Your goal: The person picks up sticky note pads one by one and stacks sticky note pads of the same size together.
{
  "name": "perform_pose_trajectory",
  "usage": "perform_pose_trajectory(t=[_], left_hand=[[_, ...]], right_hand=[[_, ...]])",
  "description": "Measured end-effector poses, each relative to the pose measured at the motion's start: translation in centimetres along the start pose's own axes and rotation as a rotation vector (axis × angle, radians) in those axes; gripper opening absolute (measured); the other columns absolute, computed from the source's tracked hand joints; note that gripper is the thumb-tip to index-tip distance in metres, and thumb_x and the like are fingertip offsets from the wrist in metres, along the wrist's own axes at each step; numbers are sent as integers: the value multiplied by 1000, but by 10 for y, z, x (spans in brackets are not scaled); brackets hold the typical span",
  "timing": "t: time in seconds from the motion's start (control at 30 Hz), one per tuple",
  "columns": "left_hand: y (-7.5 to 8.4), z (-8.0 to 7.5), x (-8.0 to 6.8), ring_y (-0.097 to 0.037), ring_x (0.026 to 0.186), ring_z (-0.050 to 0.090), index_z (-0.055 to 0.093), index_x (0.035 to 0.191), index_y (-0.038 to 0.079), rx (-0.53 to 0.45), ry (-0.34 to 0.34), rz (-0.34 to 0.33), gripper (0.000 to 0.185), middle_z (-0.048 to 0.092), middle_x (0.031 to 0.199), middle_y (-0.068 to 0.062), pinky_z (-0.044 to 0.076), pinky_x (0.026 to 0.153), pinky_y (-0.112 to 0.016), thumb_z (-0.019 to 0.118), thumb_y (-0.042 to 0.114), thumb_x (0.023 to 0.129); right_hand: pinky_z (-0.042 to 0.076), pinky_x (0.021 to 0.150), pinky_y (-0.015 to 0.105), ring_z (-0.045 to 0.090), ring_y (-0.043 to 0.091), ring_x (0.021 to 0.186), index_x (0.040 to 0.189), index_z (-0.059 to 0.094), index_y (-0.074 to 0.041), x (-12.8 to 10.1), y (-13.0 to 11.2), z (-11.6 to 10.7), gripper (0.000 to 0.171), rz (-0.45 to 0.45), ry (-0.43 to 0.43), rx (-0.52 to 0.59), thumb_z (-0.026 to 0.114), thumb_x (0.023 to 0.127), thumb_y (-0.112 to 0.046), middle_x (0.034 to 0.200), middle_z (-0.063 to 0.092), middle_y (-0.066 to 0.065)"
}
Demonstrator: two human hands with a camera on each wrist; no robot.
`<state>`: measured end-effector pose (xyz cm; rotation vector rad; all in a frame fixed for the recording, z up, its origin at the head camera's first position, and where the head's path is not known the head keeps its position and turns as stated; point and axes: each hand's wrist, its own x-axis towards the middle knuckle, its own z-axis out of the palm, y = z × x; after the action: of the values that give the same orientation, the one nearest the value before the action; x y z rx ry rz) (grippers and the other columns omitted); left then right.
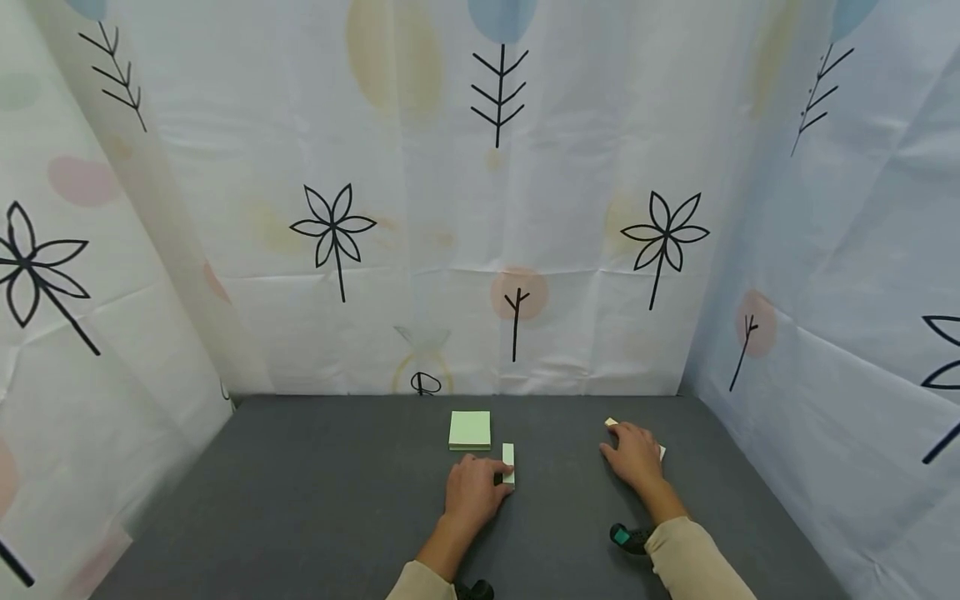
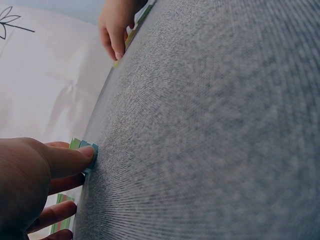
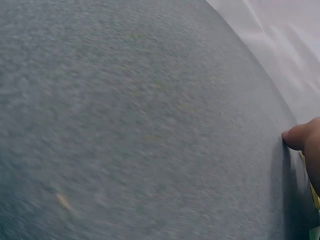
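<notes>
Head view: on the grey bench (image 1: 315, 500) two hands work low in the frame. The left hand (image 1: 472, 492), just below centre, lies with its fingers over the near end of a narrow folded green note (image 1: 508, 461); the note's long axis runs away from the person, up the frame, and its free end points toward a square green pad (image 1: 469, 429) lying just above and left of it. The right hand (image 1: 633, 457), further right, rests palm down on a pale yellow note (image 1: 611, 422) whose corners show at the fingertips and beside the wrist. The left hand is by far the nearer to the folded note; the two hands are well apart.

Left wrist view: at lower left the left hand (image 2: 30, 185) presses a straight finger on the folded green note (image 2: 89, 152) at the cloth's edge of the frame. The right hand (image 2: 116, 25) shows at the top.

Right wrist view: only a fingertip (image 3: 300, 136) of the right hand touches the bench (image 3: 140, 120) at the right edge; a yellow sliver sits beneath it, and I cannot tell whether the fingers curl
</notes>
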<state>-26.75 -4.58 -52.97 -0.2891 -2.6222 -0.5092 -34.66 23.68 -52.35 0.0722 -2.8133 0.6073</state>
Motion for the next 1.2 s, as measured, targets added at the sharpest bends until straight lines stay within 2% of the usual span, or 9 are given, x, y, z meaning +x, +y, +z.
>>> perform_pose_trajectory(t=[0.2,0.63,0.9,1.2], left_hand=[[1,-1,-1,-17,80,59,79,97,30,-3,1,-4,27,72,85,9,47,68,-37,86,30,71],[1,0,-1,-18,79,59,79,97,29,-11,-9,-10,26,72,85,8,46,68,-38,86,29,71],[1,0,0,-17,77,58,79,96,29,-10,5,-9,26,71,84,9,46,66,-36,86,28,71],[1,1,0,-15,75,56,79,96,29,-8,11,-9,26,71,83,9,45,65,-36,86,28,70]], right_hand=[[32,94,65,44,50,119,120,63,4,-3,-10,6,41,-74,23,4,69,88,-21,127,55,27],[40,87,61,49,44,113,116,67,0,-11,-33,18,38,-169,31,-33,73,86,-23,122,60,20],[40,85,59,51,42,111,114,68,-2,-17,-48,21,37,-210,40,33,76,83,-21,120,61,18],[40,89,60,52,44,110,121,63,1,-22,-60,27,44,-248,30,191,77,81,-14,122,58,23]])
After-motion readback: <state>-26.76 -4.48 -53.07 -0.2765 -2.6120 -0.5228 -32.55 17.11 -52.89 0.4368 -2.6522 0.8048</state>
